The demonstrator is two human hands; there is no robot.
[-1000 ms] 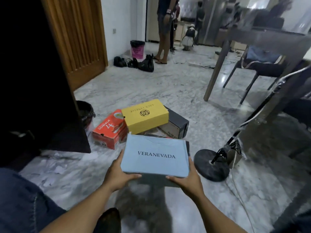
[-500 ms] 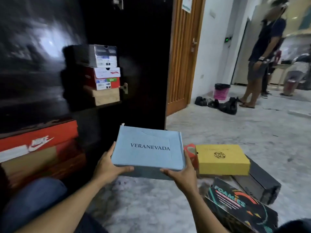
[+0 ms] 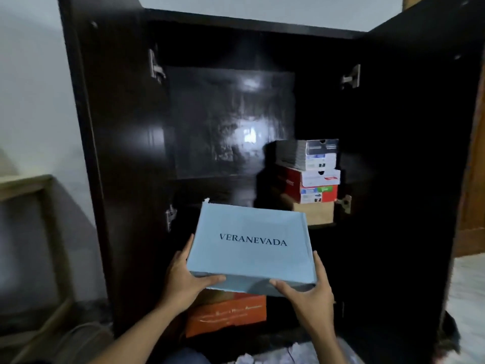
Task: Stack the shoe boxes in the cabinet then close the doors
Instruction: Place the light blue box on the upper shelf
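left grip [image 3: 187,281]: clamped on the near left corner of the blue box [image 3: 249,243]; thumb lies across the near edge, fingers run up the left side.
right grip [image 3: 308,291]: clamped on the near right corner of the same box; thumb on the near edge, fingers up the right side.
blue box: pale blue lid facing up, "VERANEVADA" printed across it. Held in the air in front of the open cabinet [image 3: 231,122], about level with the shelf front.
below: orange box [image 3: 225,315] in the lower compartment, right under the blue box. Its top is partly hidden by the box and the left grip.
behind, right: stack of three on the shelf, hard against the right side. Grey box [image 3: 307,155] on top, red-and-white box [image 3: 307,186] in the middle, tan box [image 3: 313,214] at the bottom.
in the way: the blue box's far right corner overlaps the tan box in view; can't tell if they touch.
doors: left door [image 3: 118,153] and right door [image 3: 409,166] both swung open, metal hinges showing.
around: wooden frame [image 3: 31,232] by the wall on the left, wooden door [image 3: 472,179] at the right edge, marble floor [image 3: 467,285], crumpled paper [image 3: 262,358] at the bottom.
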